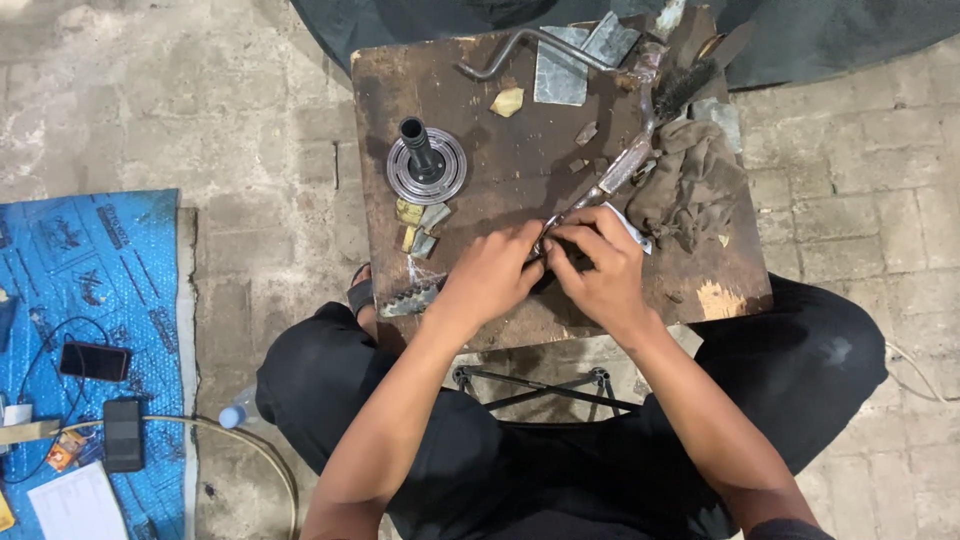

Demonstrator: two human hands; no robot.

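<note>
wooden board (520, 180) across my lap | grey rag (690, 180) at its right | finned metal disc (427, 166) upright at left | my left hand (490, 275) and right hand (597, 265) both pinched together on small metal part (545, 243) at board's near middle

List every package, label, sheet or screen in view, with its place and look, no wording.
Dark phone: black rectangle, blank screen, on the blue printed mat at left.
Second dark device: upright black rectangle, lower on the mat.
Small packet: orange and white, beside it.
White paper sheet: bottom-left corner.
</note>
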